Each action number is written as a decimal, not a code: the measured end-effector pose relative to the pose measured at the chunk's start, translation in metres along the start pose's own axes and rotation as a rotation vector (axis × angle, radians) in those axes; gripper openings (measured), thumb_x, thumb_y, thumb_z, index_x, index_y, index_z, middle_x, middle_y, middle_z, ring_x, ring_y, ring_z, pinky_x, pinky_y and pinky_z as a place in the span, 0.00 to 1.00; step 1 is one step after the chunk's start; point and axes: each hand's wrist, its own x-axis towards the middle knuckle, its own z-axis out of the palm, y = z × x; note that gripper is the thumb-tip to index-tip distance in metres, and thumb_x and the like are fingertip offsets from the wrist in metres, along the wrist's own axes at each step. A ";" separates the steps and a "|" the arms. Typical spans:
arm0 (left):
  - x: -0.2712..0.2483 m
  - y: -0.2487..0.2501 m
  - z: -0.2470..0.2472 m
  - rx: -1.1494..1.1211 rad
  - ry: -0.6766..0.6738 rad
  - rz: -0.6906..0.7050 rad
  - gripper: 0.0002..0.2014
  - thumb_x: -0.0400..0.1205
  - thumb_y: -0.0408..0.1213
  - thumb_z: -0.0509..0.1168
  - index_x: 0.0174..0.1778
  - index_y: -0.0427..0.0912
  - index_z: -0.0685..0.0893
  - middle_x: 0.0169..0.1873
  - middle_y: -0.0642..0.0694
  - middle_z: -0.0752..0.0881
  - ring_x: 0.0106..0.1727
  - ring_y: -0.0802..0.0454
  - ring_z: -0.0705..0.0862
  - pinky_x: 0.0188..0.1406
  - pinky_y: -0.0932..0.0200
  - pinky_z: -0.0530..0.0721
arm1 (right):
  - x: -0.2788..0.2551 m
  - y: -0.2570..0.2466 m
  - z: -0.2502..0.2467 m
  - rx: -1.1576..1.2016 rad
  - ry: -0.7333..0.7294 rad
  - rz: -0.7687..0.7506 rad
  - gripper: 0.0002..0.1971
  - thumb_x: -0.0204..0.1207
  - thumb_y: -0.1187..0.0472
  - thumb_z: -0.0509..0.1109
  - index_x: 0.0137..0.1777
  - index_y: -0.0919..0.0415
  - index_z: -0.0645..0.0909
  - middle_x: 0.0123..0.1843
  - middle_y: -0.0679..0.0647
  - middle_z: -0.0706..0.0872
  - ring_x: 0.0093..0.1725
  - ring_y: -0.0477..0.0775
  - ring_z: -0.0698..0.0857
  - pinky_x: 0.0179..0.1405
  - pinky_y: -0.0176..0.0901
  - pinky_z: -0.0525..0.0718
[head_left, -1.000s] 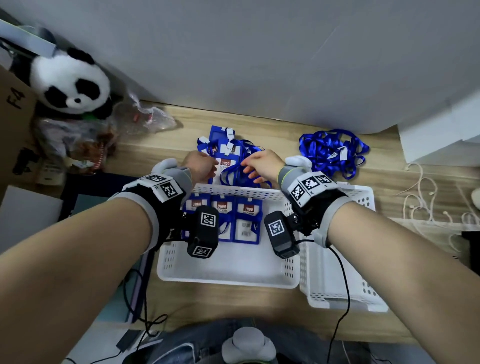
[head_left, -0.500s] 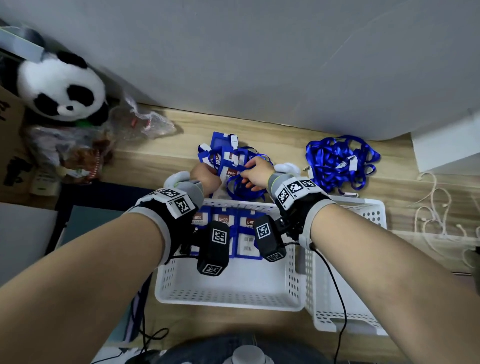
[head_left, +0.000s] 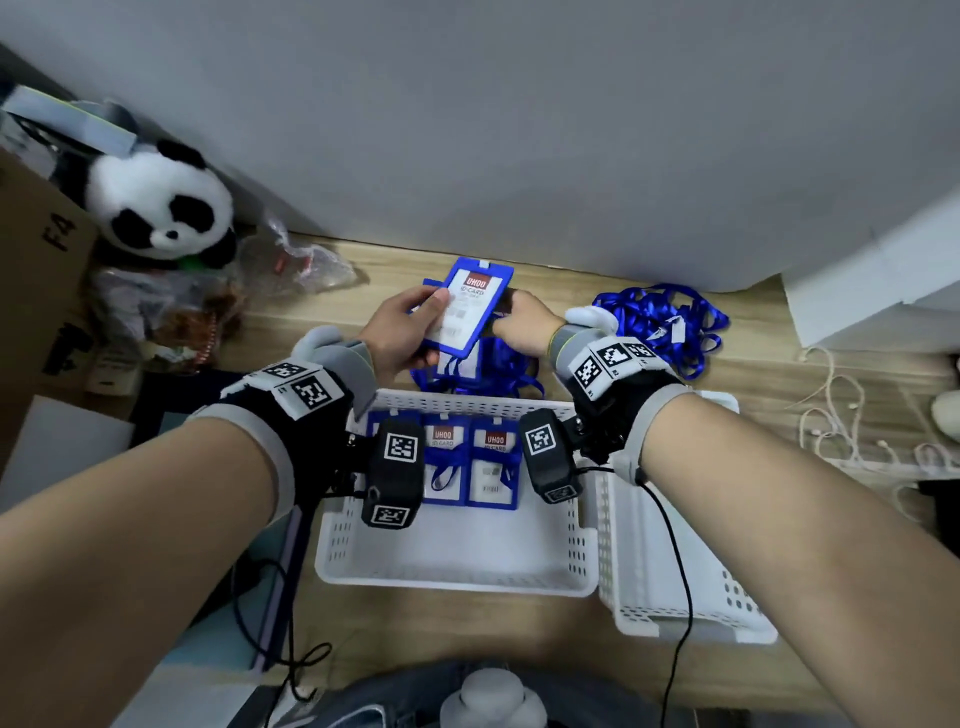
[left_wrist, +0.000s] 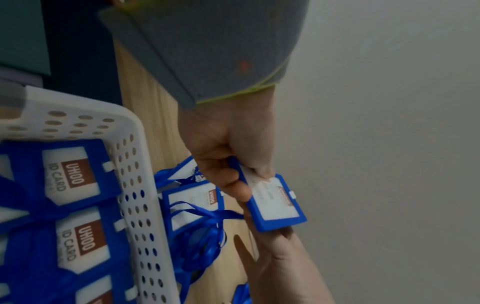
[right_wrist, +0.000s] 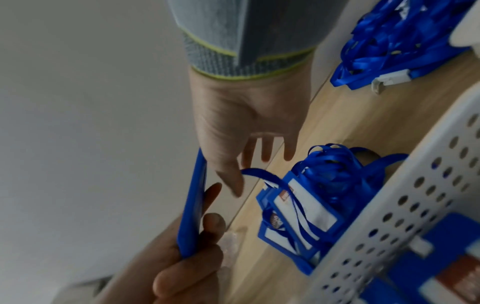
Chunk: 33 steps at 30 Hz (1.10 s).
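My left hand (head_left: 410, 330) grips a blue ID card holder (head_left: 467, 306) by its lower left corner, thumb on the printed face, and holds it up above the desk. My right hand (head_left: 522, 325) is at the holder's right edge; in the right wrist view its fingers (right_wrist: 267, 148) are straight and its thumb stands a little off the holder (right_wrist: 193, 205). A blue lanyard strand (right_wrist: 262, 176) runs from near that thumb down to the pile of card holders (head_left: 470, 371) on the desk. Three more holders (head_left: 493, 462) lie in the white basket (head_left: 457, 582).
A second white basket (head_left: 675, 613) stands against the first on the right. A heap of blue lanyards (head_left: 660, 322) lies at the back right, white cables (head_left: 841, 415) further right. A panda toy (head_left: 161, 208), a plastic bag (head_left: 301, 265) and a cardboard box (head_left: 36, 270) crowd the left.
Both hands were down on the pile of holders and lanyards. One holder has come up out of the pile in my left hand, and the right hand has risen with it.
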 end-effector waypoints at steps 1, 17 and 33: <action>-0.001 0.001 -0.001 -0.057 0.000 -0.005 0.14 0.82 0.44 0.65 0.62 0.45 0.78 0.31 0.45 0.82 0.15 0.58 0.73 0.13 0.69 0.71 | -0.004 -0.001 -0.001 0.015 0.025 0.016 0.15 0.79 0.71 0.61 0.64 0.65 0.79 0.59 0.59 0.85 0.48 0.49 0.82 0.46 0.37 0.77; -0.048 0.011 0.009 0.114 0.199 0.270 0.04 0.82 0.29 0.64 0.50 0.40 0.78 0.42 0.44 0.84 0.42 0.50 0.84 0.43 0.54 0.87 | -0.074 -0.016 -0.010 -0.034 -0.150 -0.197 0.18 0.85 0.60 0.58 0.33 0.58 0.79 0.21 0.49 0.64 0.16 0.41 0.64 0.18 0.29 0.68; -0.072 0.024 0.017 -0.363 0.079 0.160 0.06 0.80 0.30 0.67 0.41 0.44 0.79 0.36 0.47 0.87 0.37 0.51 0.86 0.29 0.57 0.89 | -0.093 0.010 0.001 -0.120 -0.050 -0.010 0.20 0.84 0.53 0.57 0.30 0.56 0.72 0.24 0.49 0.67 0.21 0.45 0.63 0.18 0.33 0.62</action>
